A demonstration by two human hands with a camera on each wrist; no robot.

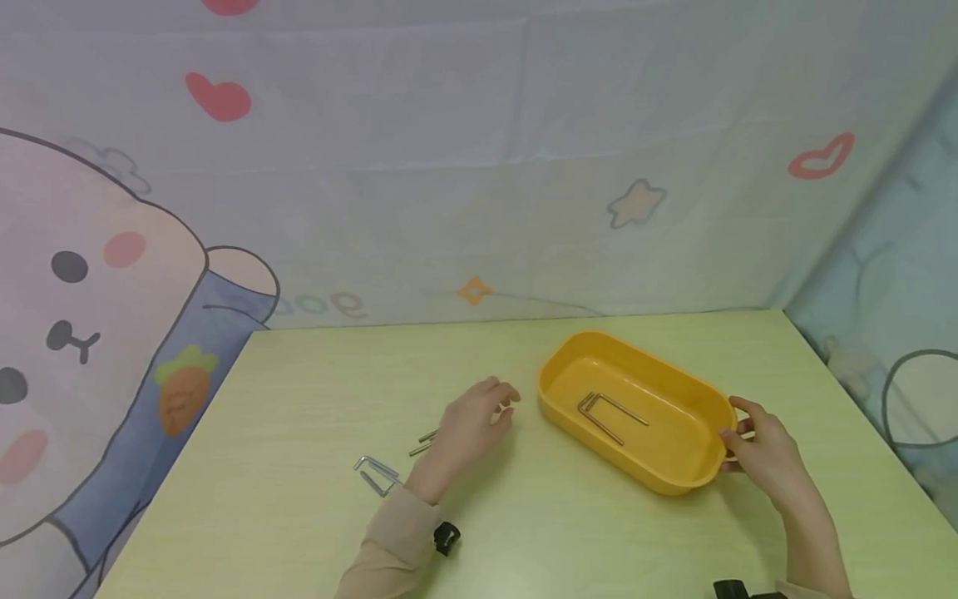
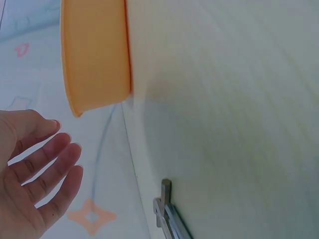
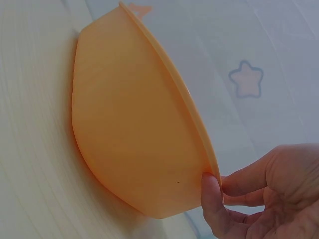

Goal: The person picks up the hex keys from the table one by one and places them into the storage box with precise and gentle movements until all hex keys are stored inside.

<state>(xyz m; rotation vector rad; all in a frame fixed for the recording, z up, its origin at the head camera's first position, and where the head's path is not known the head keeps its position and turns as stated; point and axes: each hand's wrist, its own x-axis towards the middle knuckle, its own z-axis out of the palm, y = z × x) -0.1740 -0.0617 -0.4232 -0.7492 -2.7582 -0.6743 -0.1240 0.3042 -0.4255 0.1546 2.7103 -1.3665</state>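
Observation:
My right hand [image 1: 763, 449] pinches the near-right end of a yellow plastic tray [image 1: 674, 453], thumb and fingers on its rim, as the right wrist view also shows. Bronze-coloured L-shaped hex keys [image 1: 603, 427] lie inside the tray. To the left of the tray, my left hand [image 1: 471, 424] hovers over the table with fingers loosely bent and nothing in them. Bronze rod ends [image 1: 422, 448] stick out from behind the left hand, which hides the rest. Silver L-shaped hex keys [image 1: 382, 467] lie by the left wrist, partly covered by it.
The pale green table [image 1: 299, 399] ends at the back against a patterned cloth [image 1: 419, 208]. Another cloth [image 1: 913, 274] hangs along the right side. A printed animal figure [image 1: 97, 316] fills the left. Black straps [image 1: 446, 538] sit on the wrists.

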